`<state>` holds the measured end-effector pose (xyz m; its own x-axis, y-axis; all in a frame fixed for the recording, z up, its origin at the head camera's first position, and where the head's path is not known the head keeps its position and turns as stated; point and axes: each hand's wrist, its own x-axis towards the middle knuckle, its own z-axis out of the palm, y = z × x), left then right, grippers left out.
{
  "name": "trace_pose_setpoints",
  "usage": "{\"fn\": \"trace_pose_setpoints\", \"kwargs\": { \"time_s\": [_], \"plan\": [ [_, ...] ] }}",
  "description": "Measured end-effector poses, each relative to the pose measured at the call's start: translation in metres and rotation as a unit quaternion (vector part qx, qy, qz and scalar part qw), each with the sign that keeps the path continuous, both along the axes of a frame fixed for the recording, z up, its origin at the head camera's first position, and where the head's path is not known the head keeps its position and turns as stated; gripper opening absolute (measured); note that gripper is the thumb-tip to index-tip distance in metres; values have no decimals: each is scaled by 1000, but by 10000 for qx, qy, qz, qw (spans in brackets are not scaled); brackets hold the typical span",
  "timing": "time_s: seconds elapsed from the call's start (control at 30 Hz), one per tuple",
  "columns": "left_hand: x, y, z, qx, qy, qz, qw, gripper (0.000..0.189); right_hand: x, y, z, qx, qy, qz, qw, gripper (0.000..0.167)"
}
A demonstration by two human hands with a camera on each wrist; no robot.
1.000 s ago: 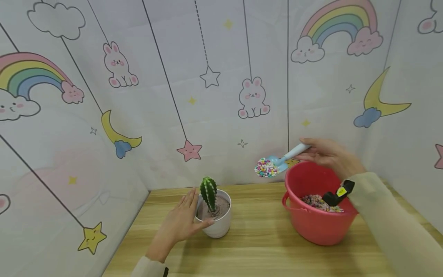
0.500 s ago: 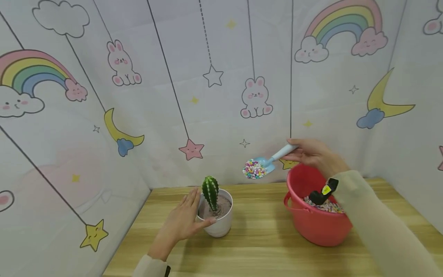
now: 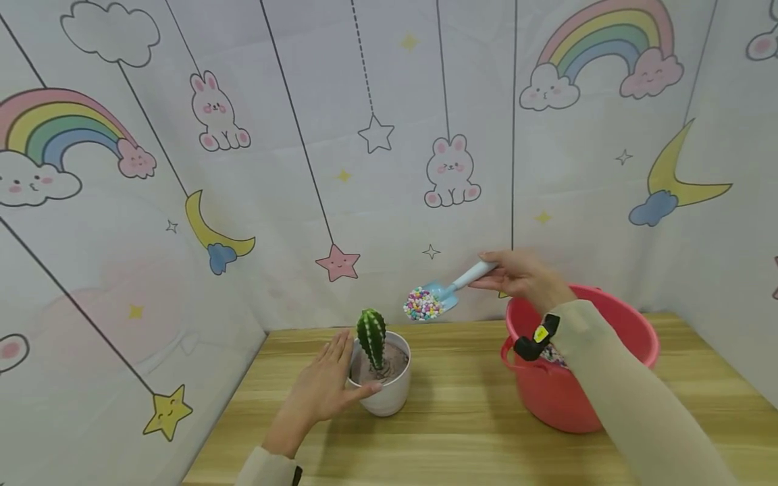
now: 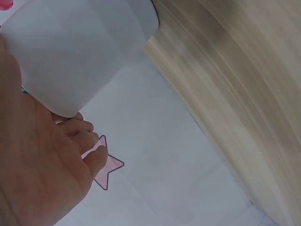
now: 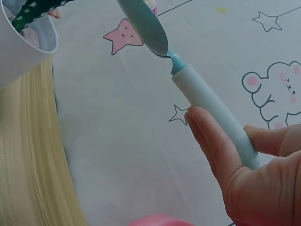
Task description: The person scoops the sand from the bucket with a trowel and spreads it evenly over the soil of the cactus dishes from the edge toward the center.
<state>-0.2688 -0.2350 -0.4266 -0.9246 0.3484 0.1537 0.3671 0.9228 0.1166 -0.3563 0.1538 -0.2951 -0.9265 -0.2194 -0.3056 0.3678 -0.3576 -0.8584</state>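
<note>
The right hand (image 3: 525, 275) is pinching the scoop (image 3: 473, 274) by its pale handle; in the right wrist view the thumb is pressing one side and the fingers, lying close together, are backing the other. The scoop is hanging in the air between the pot (image 3: 387, 399) and the bucket (image 3: 562, 403), its blue blade pointing toward the cactus (image 3: 371, 337) and carrying a heap of coloured beads (image 3: 424, 304).

The left hand (image 3: 328, 388) is resting against the near-left side of the pot. Its fingers are lying nearly straight and side by side, the thumb spreading apart across the front rim. How firmly they are pressing, one cannot tell.

The cactus is standing in the greyish soil (image 3: 398, 364) of the white pot. The red bucket is sitting well to the right, with more beads showing inside, partly hidden by the right sleeve (image 3: 614, 378). Both containers are standing upright on the wooden table (image 3: 456, 405), before a wall (image 3: 389, 216) showing rabbits, stars and rainbows.
</note>
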Motion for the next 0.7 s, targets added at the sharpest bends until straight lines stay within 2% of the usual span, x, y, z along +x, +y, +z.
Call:
{"fn": "trace_pose_setpoints", "kwargs": {
  "time_s": [0.33, 0.7],
  "plan": [
    [2, 1, 2, 16, 21, -26, 10000, 118, -6, -19, -10, -34, -166, 94, 9998, 12],
    [3, 0, 2, -30, 2, 16, 10000, 118, -14, -35, -19, 288, -169, -14, 9994, 10]
  ]
}}
